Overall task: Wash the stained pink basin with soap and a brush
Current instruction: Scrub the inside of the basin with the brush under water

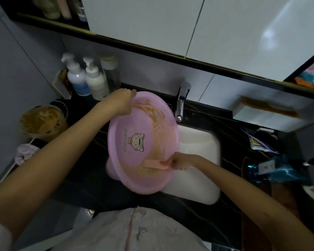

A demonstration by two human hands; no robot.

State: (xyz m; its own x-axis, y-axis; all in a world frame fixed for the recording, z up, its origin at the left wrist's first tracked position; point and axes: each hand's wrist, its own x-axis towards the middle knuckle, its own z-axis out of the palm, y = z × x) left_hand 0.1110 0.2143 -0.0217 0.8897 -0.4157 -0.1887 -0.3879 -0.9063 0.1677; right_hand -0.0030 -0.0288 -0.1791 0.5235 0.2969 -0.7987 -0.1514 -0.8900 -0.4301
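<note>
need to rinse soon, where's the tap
In the head view the chrome tap stands behind the white sink, just right of the far rim of the pink basin.

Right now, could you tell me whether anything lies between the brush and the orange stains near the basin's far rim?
Nothing visible does: the brush in the right hand is inside the pink basin, with only open floor up to the stains.

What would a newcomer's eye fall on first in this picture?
The pink basin, tilted over the white sink, with brown stains at its far side. The left hand grips its far rim, and the right hand presses a pink brush to its near side.
</note>
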